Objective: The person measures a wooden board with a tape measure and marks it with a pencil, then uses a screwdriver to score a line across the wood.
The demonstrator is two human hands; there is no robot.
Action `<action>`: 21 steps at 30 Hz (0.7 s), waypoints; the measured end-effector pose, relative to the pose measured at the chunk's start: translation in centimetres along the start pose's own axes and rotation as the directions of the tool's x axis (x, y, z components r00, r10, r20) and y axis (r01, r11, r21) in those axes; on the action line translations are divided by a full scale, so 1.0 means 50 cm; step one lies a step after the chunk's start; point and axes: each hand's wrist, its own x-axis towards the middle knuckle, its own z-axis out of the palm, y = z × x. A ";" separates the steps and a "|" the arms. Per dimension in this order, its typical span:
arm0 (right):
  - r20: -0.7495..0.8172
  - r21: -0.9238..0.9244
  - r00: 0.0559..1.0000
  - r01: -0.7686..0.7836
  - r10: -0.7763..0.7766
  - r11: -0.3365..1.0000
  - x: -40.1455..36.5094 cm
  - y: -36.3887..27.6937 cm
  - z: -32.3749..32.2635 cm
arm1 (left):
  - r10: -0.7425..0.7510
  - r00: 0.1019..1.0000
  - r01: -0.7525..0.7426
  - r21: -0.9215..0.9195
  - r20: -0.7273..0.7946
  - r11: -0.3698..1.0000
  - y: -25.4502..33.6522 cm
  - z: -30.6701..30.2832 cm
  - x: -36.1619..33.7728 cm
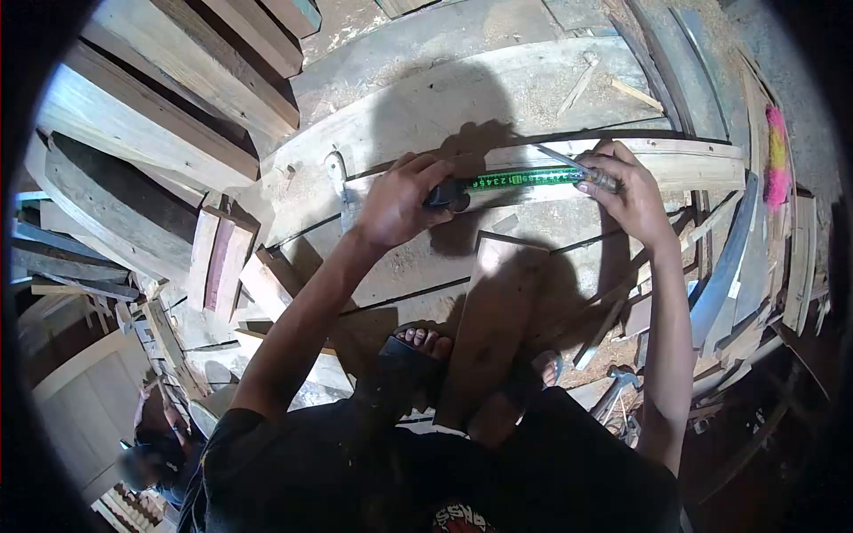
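Observation:
A dark tape measure (444, 193) is gripped in my left hand (400, 202). Its green blade (520, 178) runs out to the right along a long pale wooden board (693, 162). My right hand (626, 188) has its fingers closed around a thin pointed metal tool (560, 158), whose tip points up and left. That hand sits at the far end of the visible blade, its fingers near the board. Shadows of my head and arms fall over the wood.
Thick wooden beams (169, 115) lie at the upper left. A short plank (493, 311) extends between my feet. At the lower right is a hammer (622, 377); a pink and yellow fluffy item (777, 160) lies far right. Another person (160, 453) is at the lower left.

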 end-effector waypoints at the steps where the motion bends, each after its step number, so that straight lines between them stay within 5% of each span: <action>1: 0.004 0.004 1.000 -0.002 0.002 1.000 0.001 -0.002 -0.001 | 0.001 1.000 -0.001 0.011 0.006 1.000 0.006 -0.006 0.001; 21: 0.010 0.024 1.000 -0.015 0.014 1.000 -0.001 0.003 0.002 | -0.029 0.998 0.032 0.046 -0.055 0.998 0.011 0.007 -0.001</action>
